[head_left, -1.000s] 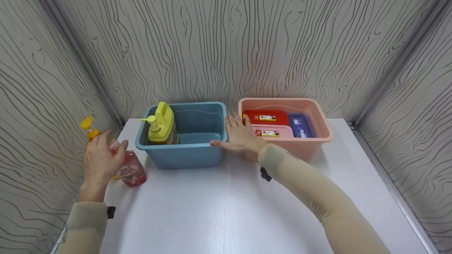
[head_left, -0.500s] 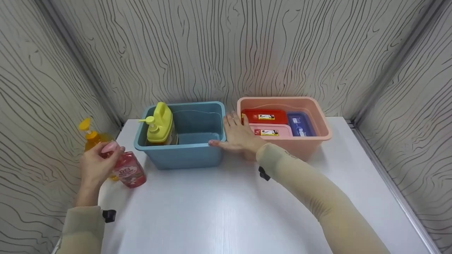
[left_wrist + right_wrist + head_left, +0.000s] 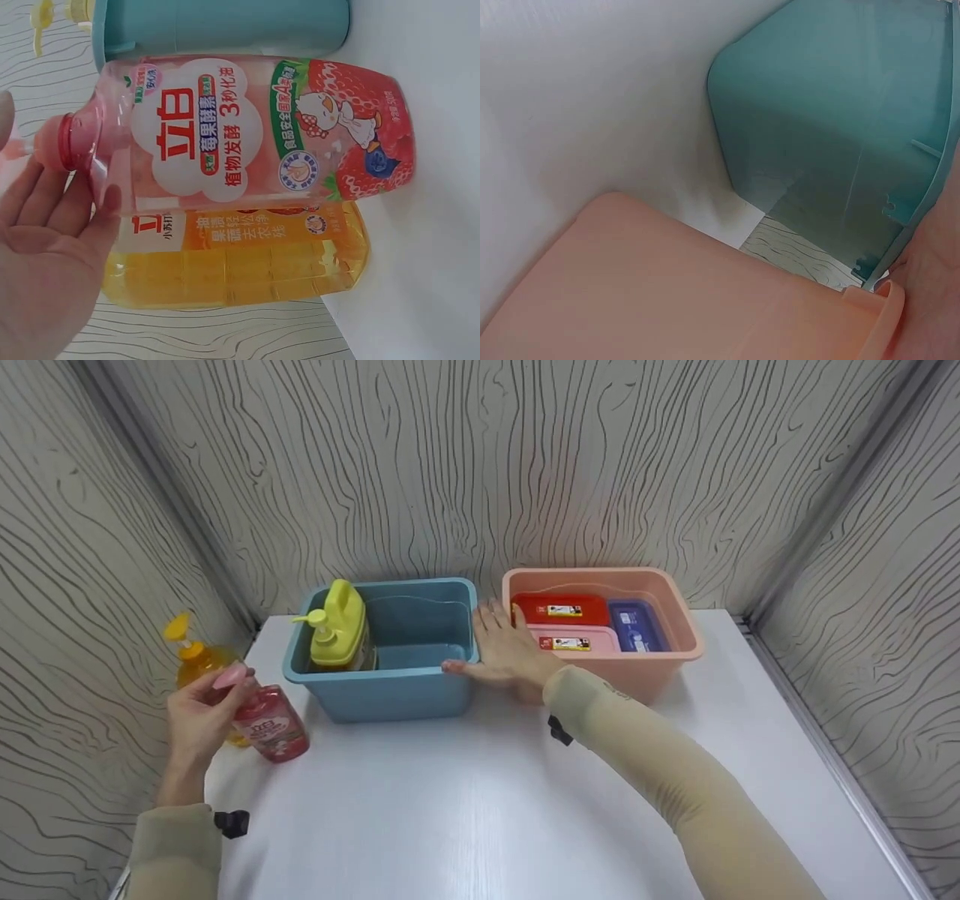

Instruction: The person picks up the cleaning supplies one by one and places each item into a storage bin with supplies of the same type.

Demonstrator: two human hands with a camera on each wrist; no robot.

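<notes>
A pink pump bottle of dish soap (image 3: pixel 276 729) with a strawberry label stands on the left of the table. My left hand (image 3: pixel 196 718) grips its neck, just under the pale pink pump head (image 3: pixel 231 675). In the left wrist view, fingers (image 3: pixel 49 199) curl about the neck of the bottle (image 3: pixel 262 135). Right behind it is a yellow-orange pump bottle (image 3: pixel 201 660), partly hidden. My right hand (image 3: pixel 506 654) lies with fingers spread over the neighbouring rims of a blue bin (image 3: pixel 382 701) and a pink bin (image 3: pixel 645 671).
Inside the blue bin, at its left end, stands a yellow jug with a pump (image 3: pixel 341 630). The pink bin holds a red-lidded box (image 3: pixel 589 610), a pink-lidded box (image 3: pixel 604 639) and a blue-purple box (image 3: pixel 641 622). A patterned wall (image 3: pixel 480 472) rises behind the bins.
My left hand has come down from above the pink bottle, slightly left, and now grips its neck below the pump. The right hand stays on the rims.
</notes>
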